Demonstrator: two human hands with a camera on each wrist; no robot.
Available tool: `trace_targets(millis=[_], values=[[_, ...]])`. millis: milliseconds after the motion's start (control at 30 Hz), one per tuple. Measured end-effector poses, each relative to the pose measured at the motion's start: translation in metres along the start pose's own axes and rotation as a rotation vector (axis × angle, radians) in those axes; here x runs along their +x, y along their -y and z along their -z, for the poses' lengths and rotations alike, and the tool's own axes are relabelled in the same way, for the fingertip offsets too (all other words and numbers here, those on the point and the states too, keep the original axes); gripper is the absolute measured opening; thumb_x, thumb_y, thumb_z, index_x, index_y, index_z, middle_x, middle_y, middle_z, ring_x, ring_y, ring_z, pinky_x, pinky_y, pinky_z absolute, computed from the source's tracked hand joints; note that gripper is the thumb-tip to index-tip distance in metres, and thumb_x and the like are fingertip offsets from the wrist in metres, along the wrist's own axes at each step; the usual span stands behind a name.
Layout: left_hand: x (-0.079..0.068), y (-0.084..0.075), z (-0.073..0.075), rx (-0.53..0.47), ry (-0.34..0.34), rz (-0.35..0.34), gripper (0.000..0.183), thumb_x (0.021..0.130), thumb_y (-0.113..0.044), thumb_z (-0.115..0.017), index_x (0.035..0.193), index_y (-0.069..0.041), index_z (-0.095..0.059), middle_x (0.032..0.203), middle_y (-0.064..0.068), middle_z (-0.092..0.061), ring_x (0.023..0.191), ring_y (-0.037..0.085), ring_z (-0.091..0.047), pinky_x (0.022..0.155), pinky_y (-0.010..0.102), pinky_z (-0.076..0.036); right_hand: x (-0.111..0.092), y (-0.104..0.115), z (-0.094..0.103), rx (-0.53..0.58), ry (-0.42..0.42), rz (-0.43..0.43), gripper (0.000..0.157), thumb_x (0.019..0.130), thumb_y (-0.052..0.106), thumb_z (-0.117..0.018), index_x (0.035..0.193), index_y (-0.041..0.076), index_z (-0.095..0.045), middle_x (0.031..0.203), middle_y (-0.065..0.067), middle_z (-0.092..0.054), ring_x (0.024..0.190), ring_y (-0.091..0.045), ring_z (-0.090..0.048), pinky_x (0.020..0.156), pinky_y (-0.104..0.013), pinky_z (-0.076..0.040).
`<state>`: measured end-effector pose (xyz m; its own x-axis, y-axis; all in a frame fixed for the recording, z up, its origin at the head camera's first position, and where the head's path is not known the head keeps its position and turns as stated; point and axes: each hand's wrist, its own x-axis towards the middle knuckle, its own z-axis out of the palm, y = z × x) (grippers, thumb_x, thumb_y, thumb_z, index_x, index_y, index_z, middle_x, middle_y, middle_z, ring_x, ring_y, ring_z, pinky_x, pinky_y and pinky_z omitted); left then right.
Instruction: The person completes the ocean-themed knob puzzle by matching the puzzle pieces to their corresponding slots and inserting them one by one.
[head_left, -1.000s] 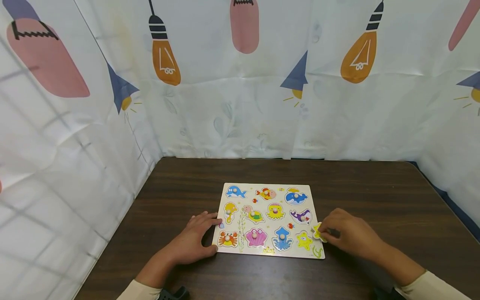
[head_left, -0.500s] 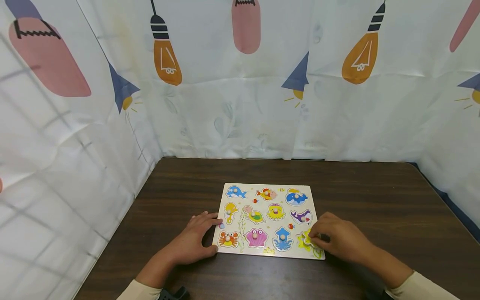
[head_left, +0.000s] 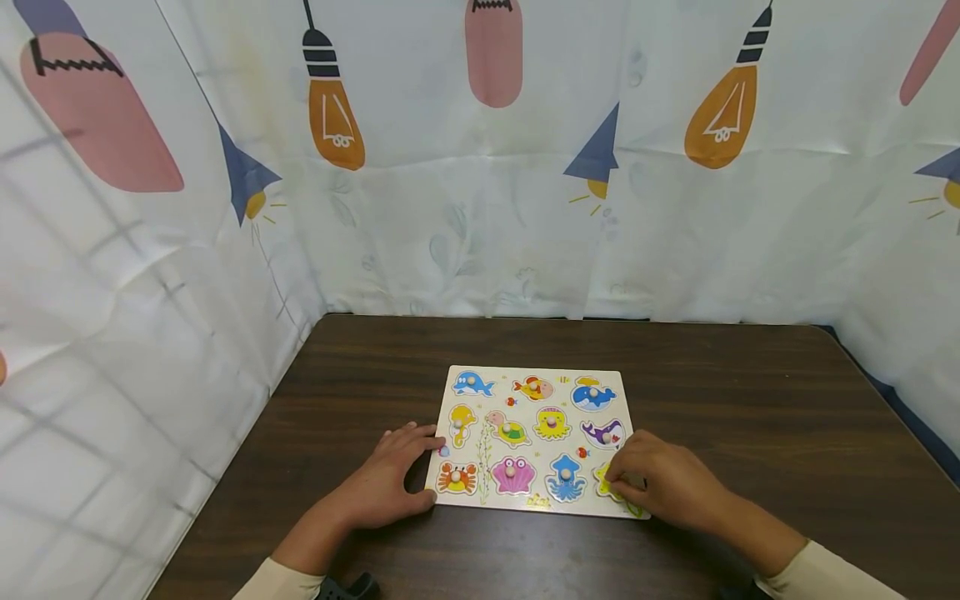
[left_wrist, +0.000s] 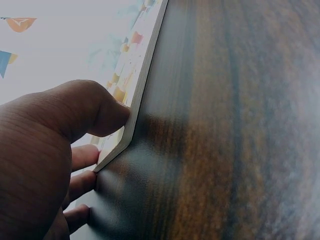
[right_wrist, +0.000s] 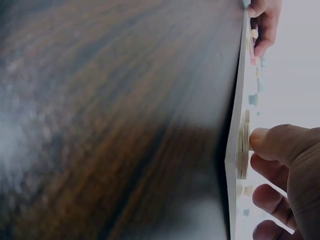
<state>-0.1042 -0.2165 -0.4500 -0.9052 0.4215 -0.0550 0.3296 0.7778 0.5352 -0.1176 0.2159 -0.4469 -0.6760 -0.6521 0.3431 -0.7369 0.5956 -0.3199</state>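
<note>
A wooden peg puzzle board [head_left: 540,379] with sea-animal pieces lies flat on the table. My right hand [head_left: 671,482] pinches a yellow starfish puzzle piece [head_left: 602,473] over the matching starfish picture at the board's lower right. Edge-on in the right wrist view, that piece [right_wrist: 243,150] sits on the board's face with the thumb against it; its knob is hidden by the fingers. At the board's left edge rests my left hand [head_left: 386,479], thumb at the near corner and index finger farther up. The left wrist view shows this thumb [left_wrist: 95,107] touching the board's edge.
Other pieces with knobs fill the board, among them a crab [head_left: 456,479], a pink shell [head_left: 513,475] and a blue squid [head_left: 566,478]. The dark wooden table [head_left: 750,392] extends around it. A patterned white curtain [head_left: 480,225] stands behind and at the sides.
My right hand has carried the yellow starfish leftward from the board's right edge onto the starfish picture, now covering most of it. The left hand and the board have stayed put.
</note>
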Motion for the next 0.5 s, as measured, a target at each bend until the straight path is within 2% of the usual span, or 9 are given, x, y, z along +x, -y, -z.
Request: trace_targets(millis=[300, 400, 500], values=[[0.0026, 0.0009, -0.0007, 0.005, -0.011, -0.013, 0.069, 0.082, -0.031, -0.081, 0.144, -0.014, -0.056, 0.155, 0.008, -0.044, 0.15, 0.041, -0.028, 0.117, 0.07, -0.014, 0.0007, 0.0034, -0.002, -0.042, 0.052, -0.041, 0.016, 0.082, 0.022, -0.087, 0.089, 0.031, -0.076, 0.091, 0.024, -0.061, 0.09, -0.001, -0.056, 0.066, -0.025, -0.053], [0.0019, 0.0006, -0.0001, 0.006, -0.005, -0.017, 0.069, 0.083, -0.031, -0.08, 0.145, -0.014, -0.056, 0.156, 0.009, -0.044, 0.15, 0.041, -0.027, 0.118, 0.069, -0.013, -0.0012, 0.0045, -0.0008, -0.045, 0.06, -0.074, 0.015, 0.083, 0.025, -0.087, 0.092, 0.03, -0.076, 0.094, 0.024, -0.062, 0.092, -0.002, -0.056, 0.068, -0.026, -0.054], [-0.0003, 0.0011, 0.0033, -0.004, 0.016, -0.019, 0.071, 0.085, -0.034, -0.079, 0.148, -0.015, -0.053, 0.156, 0.009, -0.043, 0.15, 0.041, -0.026, 0.119, 0.068, -0.013, -0.0047, 0.0019, 0.0056, -0.069, 0.053, -0.143, 0.018, 0.083, 0.03, -0.086, 0.098, 0.028, -0.076, 0.099, 0.02, -0.063, 0.094, -0.004, -0.057, 0.068, -0.028, -0.055]])
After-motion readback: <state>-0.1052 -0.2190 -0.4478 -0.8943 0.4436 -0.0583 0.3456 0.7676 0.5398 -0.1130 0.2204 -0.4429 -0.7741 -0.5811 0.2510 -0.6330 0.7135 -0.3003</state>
